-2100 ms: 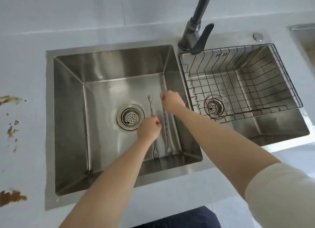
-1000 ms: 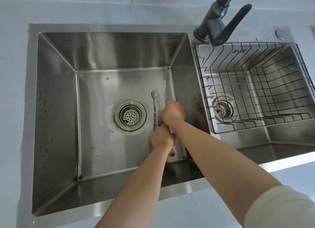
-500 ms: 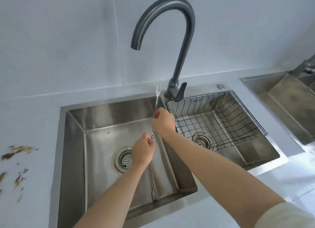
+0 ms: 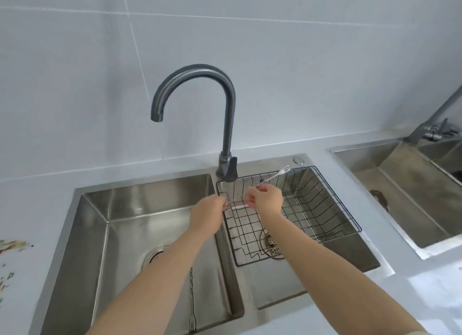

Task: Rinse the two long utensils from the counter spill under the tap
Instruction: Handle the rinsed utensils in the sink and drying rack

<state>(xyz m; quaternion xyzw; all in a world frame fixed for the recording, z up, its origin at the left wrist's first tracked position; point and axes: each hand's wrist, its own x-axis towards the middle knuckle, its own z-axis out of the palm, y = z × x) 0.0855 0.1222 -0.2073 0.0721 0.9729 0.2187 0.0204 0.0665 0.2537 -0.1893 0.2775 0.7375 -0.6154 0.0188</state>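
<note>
Between the two hands, above one black wire basket (image 4: pixel 335 195), one slim silver fork with a twisted shaft (image 4: pixel 273 175) slants. The left hand (image 4: pixel 207 215) pinches its low end in curled fingers, and the right hand (image 4: pixel 265 200) pinches its middle. Its tines point up and away past the right hand. A second slim silver utensil (image 4: pixel 192 297) lies on the steel basin floor (image 4: pixel 125 247) below the left forearm, its long axis running towards the viewer with small prongs nearest. That forearm hides its far end. One dark grey gooseneck tap (image 4: pixel 230 109) rises beyond both hands.
</note>
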